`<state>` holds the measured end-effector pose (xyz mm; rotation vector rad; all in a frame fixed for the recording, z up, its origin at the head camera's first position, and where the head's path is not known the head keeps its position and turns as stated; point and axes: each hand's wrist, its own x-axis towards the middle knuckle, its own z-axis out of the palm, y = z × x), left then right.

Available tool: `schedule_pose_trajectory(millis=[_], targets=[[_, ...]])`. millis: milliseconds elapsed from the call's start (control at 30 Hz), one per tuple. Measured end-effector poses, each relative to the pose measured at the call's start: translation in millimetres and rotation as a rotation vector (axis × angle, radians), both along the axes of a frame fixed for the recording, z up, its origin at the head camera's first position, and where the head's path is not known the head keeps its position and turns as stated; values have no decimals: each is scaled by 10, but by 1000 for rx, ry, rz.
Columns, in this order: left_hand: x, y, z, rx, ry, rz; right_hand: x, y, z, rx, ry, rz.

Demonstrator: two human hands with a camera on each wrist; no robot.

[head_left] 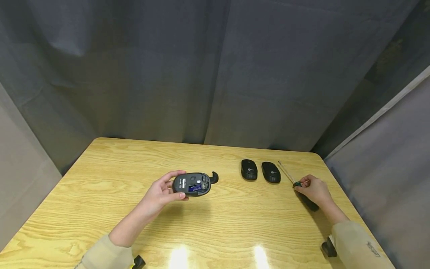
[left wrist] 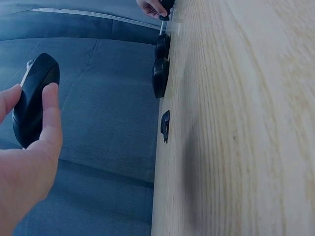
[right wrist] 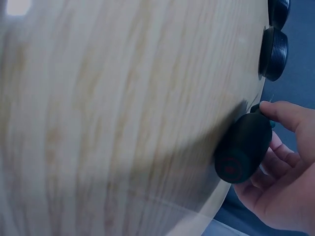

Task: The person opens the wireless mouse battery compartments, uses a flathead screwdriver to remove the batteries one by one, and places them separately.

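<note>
My left hand (head_left: 160, 189) grips a black computer mouse (head_left: 181, 183) by one end, thumb on one side and fingers on the other. Its underside faces up, showing an uncovered battery compartment with a blue battery (head_left: 195, 188). A small black curved cover (head_left: 214, 178) lies on the table just beyond the mouse, also in the left wrist view. Over at the right, my right hand (head_left: 313, 189) pinches a screwdriver (right wrist: 244, 147) where the dark handle meets the shaft. The shaft points away toward the back of the table; the handle's butt faces the right wrist camera.
Two more black mice, one on the left (head_left: 249, 169) and one on the right (head_left: 270, 172), stand upright side by side on the wooden table (head_left: 100, 179), left of the screwdriver's shaft. Grey curtains (head_left: 161, 74) hang behind the table and at both sides.
</note>
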<state>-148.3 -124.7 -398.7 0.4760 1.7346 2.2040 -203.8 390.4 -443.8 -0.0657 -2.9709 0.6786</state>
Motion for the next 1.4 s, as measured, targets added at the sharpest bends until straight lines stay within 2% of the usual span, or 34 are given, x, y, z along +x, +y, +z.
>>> schedule_pose_trajectory(millis=[233,400,633,867,1133,1400], targets=[[0,-12,-9,-7,1,1,-28,66,-51,-19,-7,26],[-9,-23,-23,-10,2,0,-38,110,-80,-70,-6,54],[-5,-28,-20,-8,1,-4,-37,183,-85,-169,-52,103],[4,-31,-3,-4,3,-8,-10,245,-63,-195,-73,123],[3,-23,1,-7,2,-10,50,233,67,-196,-10,165],[2,-12,-1,-15,2,-9,58,95,198,-212,116,235]])
